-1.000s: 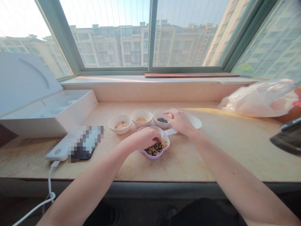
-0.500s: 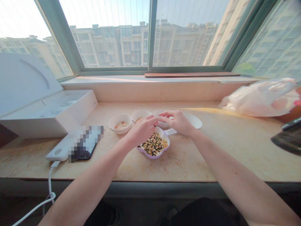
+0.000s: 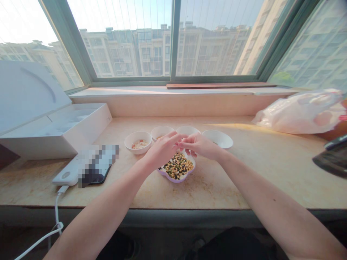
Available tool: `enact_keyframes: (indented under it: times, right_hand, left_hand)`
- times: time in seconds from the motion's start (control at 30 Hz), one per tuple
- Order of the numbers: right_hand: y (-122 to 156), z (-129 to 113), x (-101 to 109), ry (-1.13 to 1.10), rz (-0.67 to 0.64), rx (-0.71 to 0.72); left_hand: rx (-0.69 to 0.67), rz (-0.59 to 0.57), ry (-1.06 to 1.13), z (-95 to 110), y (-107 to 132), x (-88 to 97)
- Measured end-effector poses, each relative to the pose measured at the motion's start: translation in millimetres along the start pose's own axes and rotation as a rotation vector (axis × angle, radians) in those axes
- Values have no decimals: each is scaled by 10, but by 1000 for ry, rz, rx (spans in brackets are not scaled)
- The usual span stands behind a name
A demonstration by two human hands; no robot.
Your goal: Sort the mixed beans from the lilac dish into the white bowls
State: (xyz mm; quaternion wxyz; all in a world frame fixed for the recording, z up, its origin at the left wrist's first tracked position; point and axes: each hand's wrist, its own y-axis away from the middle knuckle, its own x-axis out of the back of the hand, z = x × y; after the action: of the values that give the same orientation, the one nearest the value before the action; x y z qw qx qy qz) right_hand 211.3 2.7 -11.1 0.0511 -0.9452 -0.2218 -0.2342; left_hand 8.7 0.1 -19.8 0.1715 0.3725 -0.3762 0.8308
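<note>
A lilac flower-shaped bowl (image 3: pixel 176 179) full of mixed beans, yellow, dark and pale, sits on the stone sill in front of me. My left hand (image 3: pixel 162 148) and my right hand (image 3: pixel 199 145) meet just above its far edge, fingertips touching in a pinch. What the fingers hold is too small to make out. Behind them stand several small white bowls: one with pale and red pieces (image 3: pixel 137 141), one with yellow grains (image 3: pixel 160 132), one partly hidden by my hands (image 3: pixel 187 130), and a shallow one (image 3: pixel 218 138) to the right.
An open white box (image 3: pixel 58 126) stands at the left, with a phone on a white power bank (image 3: pixel 81 169) and its cable (image 3: pixel 55 213) near the front edge. A plastic bag (image 3: pixel 298 112) lies at the right, a dark object (image 3: pixel 330 159) beyond it. Windows rise behind the sill.
My left hand lifted out of the mixed bowl and rose to its far rim. My right hand drew back from the dark-bean bowl to meet it, fingertips now together.
</note>
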Motion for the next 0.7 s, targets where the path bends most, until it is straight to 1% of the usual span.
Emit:
enact_keyframes:
  times: [0.1, 0.17, 0.2, 0.3, 0.33, 0.4, 0.47, 0.57, 0.7]
  right_hand:
    - [-8, 19, 5, -8, 26, 16]
    - [-16, 31, 28, 10, 98, 32]
    - [-22, 36, 46, 46, 158, 46]
    - [-43, 61, 114, 247, 389, 89]
    - [-51, 75, 138, 316, 453, 88]
    - [-68, 112, 180, 418, 537, 69]
    - [-85, 155, 209, 490, 580, 59]
    - [-107, 208, 231, 577, 621, 75]
    - [-123, 239, 244, 620, 641, 84]
  left_hand:
    - [33, 22, -29, -13, -11, 50]
    - [72, -10, -84, -35, -11, 117]
    - [81, -83, -125, -46, -7, 158]
    - [58, -386, -202, -56, 24, 277]
    - [48, -464, -200, -43, 36, 309]
    - [30, -564, -163, 6, 57, 356]
    - [20, -617, -121, 71, 66, 377]
    - [-43, -627, -97, 135, 56, 368]
    - [-80, -647, -127, 111, 46, 314]
